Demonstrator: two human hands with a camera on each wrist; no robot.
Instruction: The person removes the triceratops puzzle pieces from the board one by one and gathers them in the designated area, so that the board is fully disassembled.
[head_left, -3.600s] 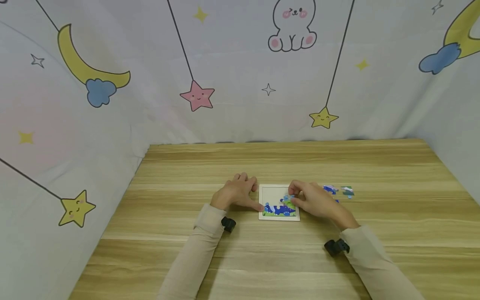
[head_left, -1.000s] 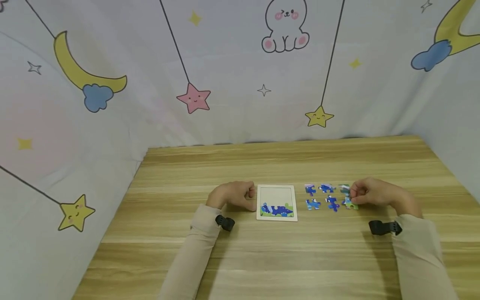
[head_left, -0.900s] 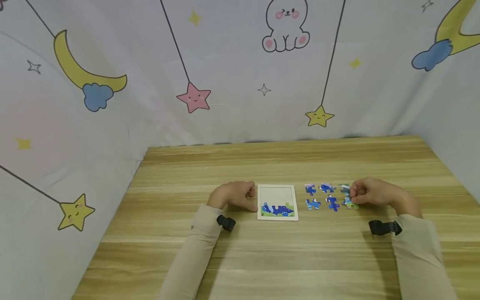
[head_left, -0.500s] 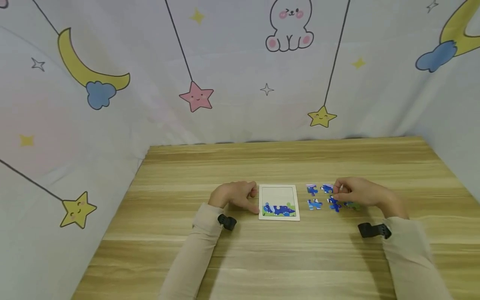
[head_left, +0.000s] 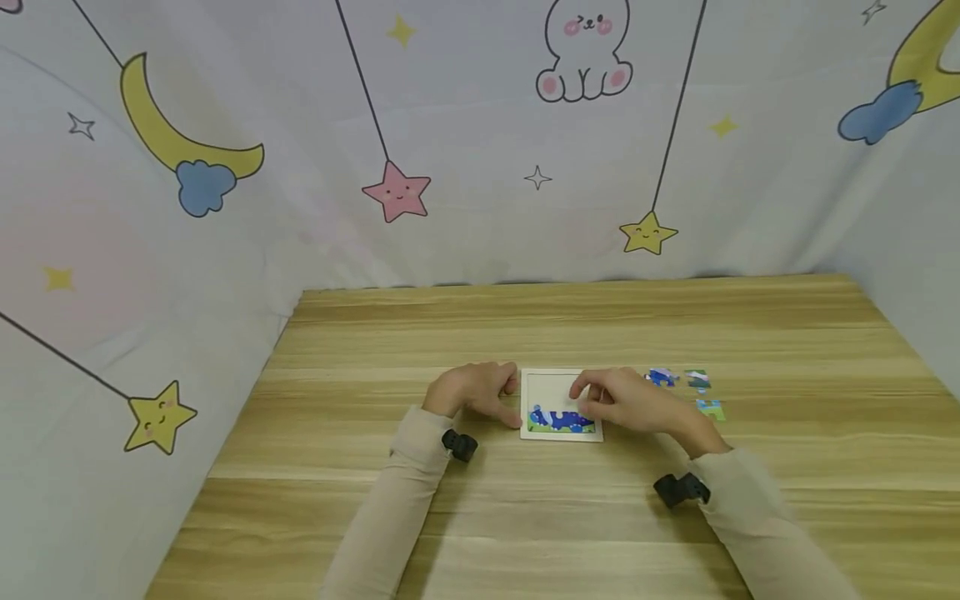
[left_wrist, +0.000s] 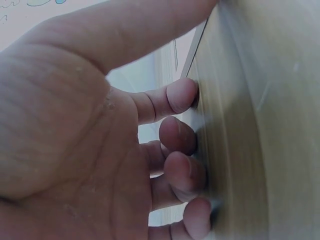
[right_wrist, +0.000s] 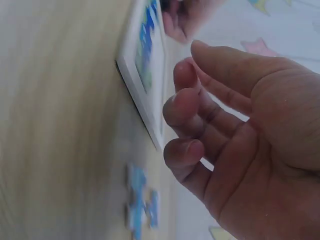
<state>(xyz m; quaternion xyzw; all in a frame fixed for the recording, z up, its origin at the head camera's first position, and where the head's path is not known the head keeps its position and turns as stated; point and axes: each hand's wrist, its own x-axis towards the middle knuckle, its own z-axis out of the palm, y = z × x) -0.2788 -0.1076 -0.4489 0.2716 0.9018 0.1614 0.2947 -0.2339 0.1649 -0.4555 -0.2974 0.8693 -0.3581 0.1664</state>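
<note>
1. Head view: on the pale wood-grain worktop (head_left: pixel 525 517) lay a small square white-framed puzzle board (head_left: pixel 561 404), its lower row filled with blue and green pieces. The left hand (head_left: pixel 474 390) rested at the board's 9 o'clock edge, fingers curled loosely on the wood, thumb tip touching the frame. The right hand (head_left: pixel 626 402) hovered over the board's 3 o'clock side, fingertips gathered together above the bare panel; whether they pinched a piece I could not tell. Three loose blue and green jigsaw pieces (head_left: pixel 686 387) lay at the board's 3 o'clock, near but apart from it.

2. Left wrist view: the left hand (left_wrist: pixel 100 145) had its fingertips (left_wrist: pixel 182 97) bent against the worktop (left_wrist: pixel 270 130), holding nothing.

3. Right wrist view: the right hand (right_wrist: pixel 240 125) showed loosely curved fingers, with nothing visible between them, just beside the puzzle board (right_wrist: pixel 145 75). One blurred blue jigsaw piece (right_wrist: pixel 140 202) lay at the board's 6 o'clock.
</note>
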